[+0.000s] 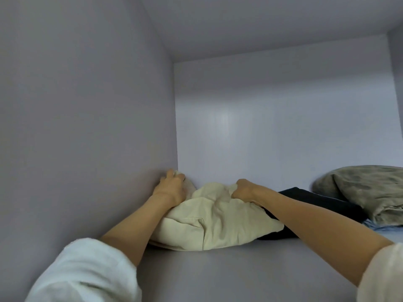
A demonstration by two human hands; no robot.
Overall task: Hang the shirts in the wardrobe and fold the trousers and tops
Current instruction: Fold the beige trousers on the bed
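Both your hands, left hand (172,188) and right hand (243,189), clutch the soft cream garment (216,221) (light, floppy), so grip its folded edges at 6 o'clock.

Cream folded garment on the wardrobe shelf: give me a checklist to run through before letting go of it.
1. Cream folded garment rests on the pale grey shelf: ok.
2. Pushed into the left back corner: ok, the left hand reaches the side wall.
3. Right hand grips a bunch of cloth: not ok, top is rumpled.
4. Clear of the black folded garment: not ok, they overlap.
5. Grey-green bundle undisturbed: ok, apart.
6. Fold intact underneath: cannot tell.
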